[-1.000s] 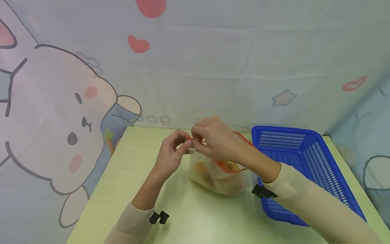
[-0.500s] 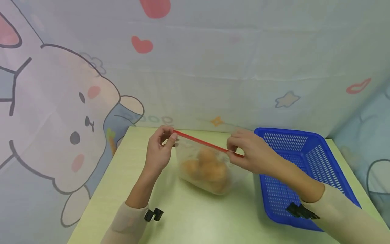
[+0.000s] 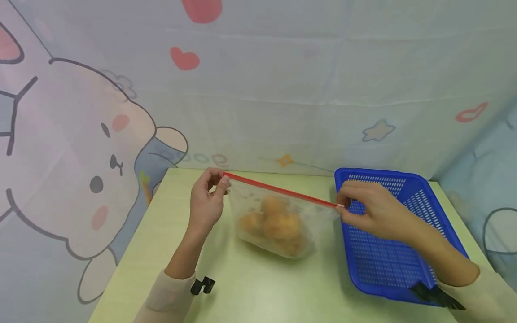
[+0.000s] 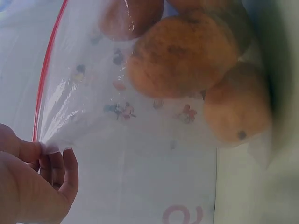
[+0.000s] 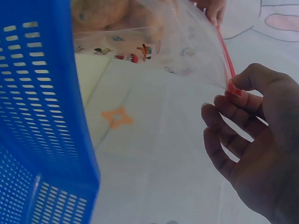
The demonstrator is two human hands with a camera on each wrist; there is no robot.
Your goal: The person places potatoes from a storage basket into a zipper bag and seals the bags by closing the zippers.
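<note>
A clear zip bag (image 3: 247, 197) with a red zip strip (image 3: 278, 188) along its top hangs between both hands, its strip pulled straight and sloping down to the right. Inside lie several round orange-brown fruits (image 3: 280, 225), seen blurred through the plastic; one (image 4: 184, 56) shows dark blotches in the left wrist view. My left hand (image 3: 206, 199) pinches the strip's left corner between thumb and fingers. At the other end, my right hand (image 3: 373, 211) pinches the strip's right corner, where a small whitish piece shows. Small printed figures (image 5: 146, 51) decorate the plastic.
A blue perforated basket (image 3: 383, 258) stands on the right of the pale green table (image 3: 161, 242), under my right forearm. Behind the table rises a cloth backdrop (image 3: 262, 89) printed with a bunny and hearts.
My right hand has travelled from beside the left hand along the zip strip to its right end. The bag's mouth, gaping before, now lies in one straight red line.
</note>
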